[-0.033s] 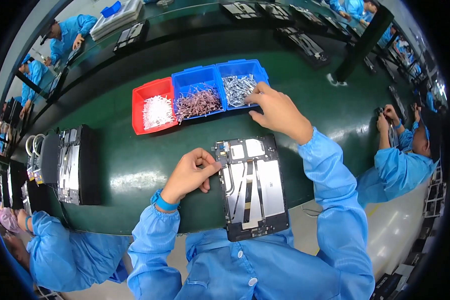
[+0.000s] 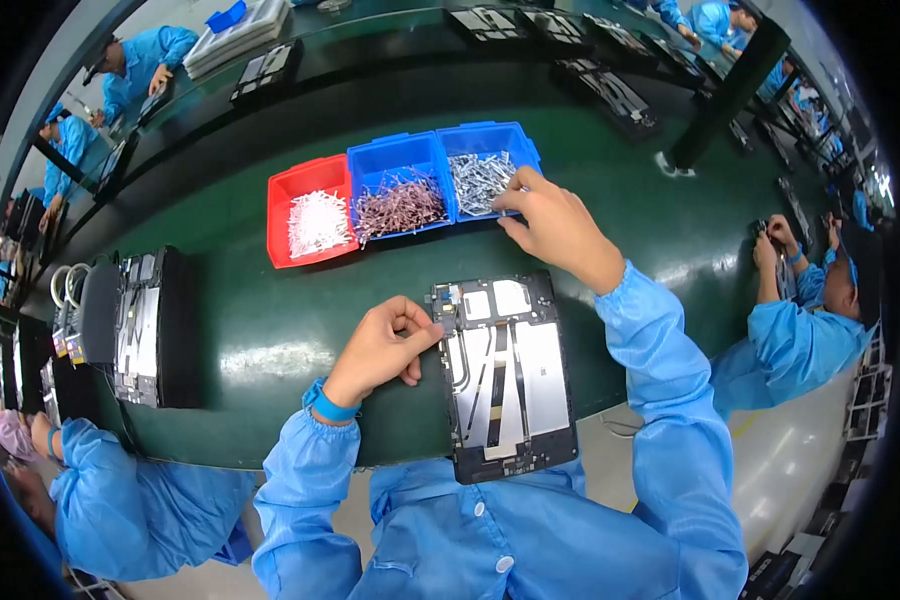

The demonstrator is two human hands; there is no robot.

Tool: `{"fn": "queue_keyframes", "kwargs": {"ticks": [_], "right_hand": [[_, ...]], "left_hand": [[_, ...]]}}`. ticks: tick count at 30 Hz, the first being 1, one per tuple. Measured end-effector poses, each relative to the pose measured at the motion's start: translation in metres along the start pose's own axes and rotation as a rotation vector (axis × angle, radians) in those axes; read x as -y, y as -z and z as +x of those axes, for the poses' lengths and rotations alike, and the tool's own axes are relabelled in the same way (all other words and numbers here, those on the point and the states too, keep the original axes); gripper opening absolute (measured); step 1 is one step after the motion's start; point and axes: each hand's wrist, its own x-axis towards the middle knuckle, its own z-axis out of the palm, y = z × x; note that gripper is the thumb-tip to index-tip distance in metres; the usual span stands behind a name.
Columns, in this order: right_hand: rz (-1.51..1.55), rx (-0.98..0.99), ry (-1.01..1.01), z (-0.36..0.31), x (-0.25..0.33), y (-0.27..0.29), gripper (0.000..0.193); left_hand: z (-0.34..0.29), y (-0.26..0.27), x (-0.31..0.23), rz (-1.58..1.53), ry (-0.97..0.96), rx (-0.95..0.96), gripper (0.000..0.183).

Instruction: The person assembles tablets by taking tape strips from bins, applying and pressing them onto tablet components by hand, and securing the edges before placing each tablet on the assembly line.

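Note:
An opened tablet with a black frame, silver panels and dark ribbon cables lies before me, its lower end reaching my smock. My left hand is closed at the tablet's upper left edge, thumb on the rim and the other fingers curled. Farther off, my right hand reaches to the front right of a blue bin of small silver parts. Its fingertips touch the parts, with the thumb apart from them over the bin's front; I see nothing held.
Left of that bin stand a blue bin of brownish-pink parts and a red bin of white parts. A stack of opened tablets is at left. More tablets lie across the bench. Co-workers sit at both sides; a dark post rises at right.

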Motion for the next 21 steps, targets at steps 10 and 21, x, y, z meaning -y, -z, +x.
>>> {"fn": "queue_keyframes", "kwargs": {"ticks": [10, 21], "right_hand": [[0.455, -0.422, -0.084, -0.002, 0.003, -0.009, 0.015], [1.275, 0.240, -0.354, -0.036, 0.070, -0.009, 0.022]], "left_hand": [[-0.001, 0.000, 0.003, -0.039, -0.191, -0.122, 0.016], [-0.002, -0.014, 0.007, -0.274, -0.302, -0.022, 0.023]]}}
